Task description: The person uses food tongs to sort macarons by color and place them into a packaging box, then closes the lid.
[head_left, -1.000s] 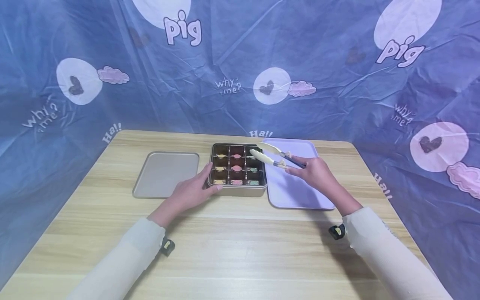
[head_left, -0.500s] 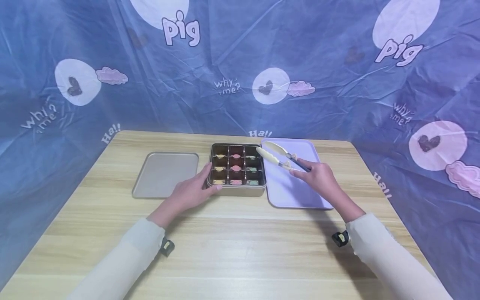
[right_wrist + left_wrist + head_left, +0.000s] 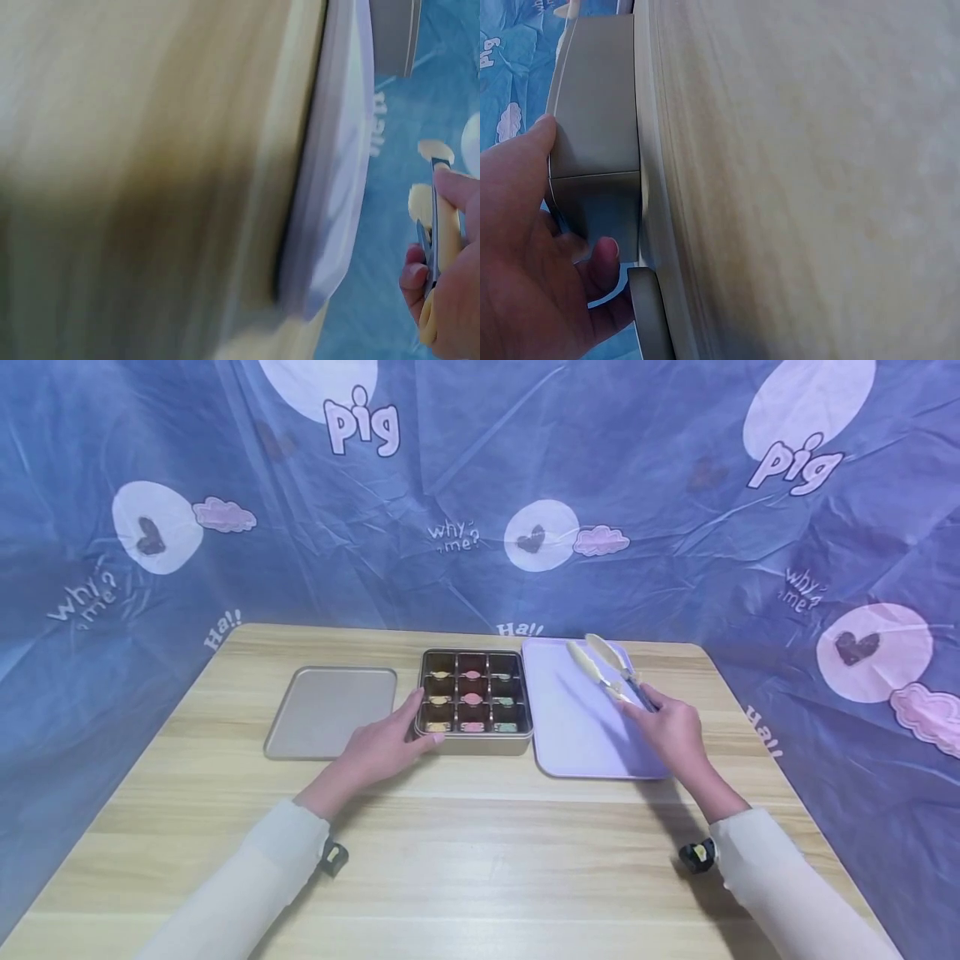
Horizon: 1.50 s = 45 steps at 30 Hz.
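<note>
A square brown-gold tin (image 3: 480, 745) stands mid-table, divided into small dark compartments. In them lie yellow, pink and green pieces, too small to identify. My left hand (image 3: 386, 746) holds the tin's front left corner, thumb at the front and fingers along the left side. In the left wrist view the left hand (image 3: 525, 247) has its thumb on the rim and other fingers bent beside the wall. My right hand (image 3: 671, 731) grips cream-tipped tongs (image 3: 588, 664) above the lilac tray (image 3: 581, 747). The tongs' tips are apart, nothing between them. The right wrist view shows the tongs (image 3: 446, 225) in my fingers.
A flat gold-grey lid or tray (image 3: 330, 714) lies left of the tin. The lilac tray sits close against the tin's right side. A blue printed cloth (image 3: 465, 460) hangs behind and beside the wooden table (image 3: 465, 852).
My right hand has carried the tongs rightward, from over the tin's right edge to above the lilac tray. The left hand and the tin stay in place.
</note>
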{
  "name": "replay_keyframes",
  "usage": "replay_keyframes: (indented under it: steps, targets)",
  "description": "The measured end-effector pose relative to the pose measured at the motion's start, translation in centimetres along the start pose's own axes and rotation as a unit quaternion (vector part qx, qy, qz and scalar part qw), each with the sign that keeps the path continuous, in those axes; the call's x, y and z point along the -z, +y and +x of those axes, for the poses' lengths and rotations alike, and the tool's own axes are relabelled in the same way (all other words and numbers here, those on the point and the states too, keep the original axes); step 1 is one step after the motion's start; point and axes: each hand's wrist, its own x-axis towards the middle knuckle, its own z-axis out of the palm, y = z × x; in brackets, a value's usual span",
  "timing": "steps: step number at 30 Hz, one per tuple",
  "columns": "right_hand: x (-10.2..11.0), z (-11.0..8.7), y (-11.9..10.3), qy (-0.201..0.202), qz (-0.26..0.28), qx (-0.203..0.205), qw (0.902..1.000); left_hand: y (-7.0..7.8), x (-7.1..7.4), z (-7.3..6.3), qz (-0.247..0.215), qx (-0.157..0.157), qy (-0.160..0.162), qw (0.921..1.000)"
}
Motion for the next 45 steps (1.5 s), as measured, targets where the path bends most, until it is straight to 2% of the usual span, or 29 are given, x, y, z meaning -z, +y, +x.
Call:
replay_keyframes:
  steps: [5, 8, 14, 20, 30, 45]
  targets:
    - [1.2, 0.1, 2.4, 0.007, 0.002, -0.061, 0.9981, 0.1, 0.0, 0.0, 0.000, -0.003, 0.001, 1.0000]
    - [1.9, 0.2, 3.7, 0.020, -0.001, -0.081, 0.9965, 0.1, 0.0, 0.0, 0.001, -0.003, -0.001, 1.0000]
    - [2.7, 0.2, 5.9, 0.040, -0.025, -0.081, 0.9956, 0.3, 0.1, -0.1, -0.004, -0.003, 0.000, 1.0000]
    - [2.9, 0.5, 7.5, 0.028, -0.041, -0.090, 0.9947, 0.4, 0.1, -0.2, -0.005, -0.004, 0.000, 1.0000]
    - [2.7, 0.7, 8.7, -0.002, -0.056, -0.100, 0.9934, 0.2, 0.0, -0.1, -0.002, -0.002, 0.000, 1.0000]
    - [2.1, 0.7, 9.0, 0.000, -0.052, -0.123, 0.9911, 0.0, -0.2, 0.0, -0.001, 0.000, -0.001, 1.0000]
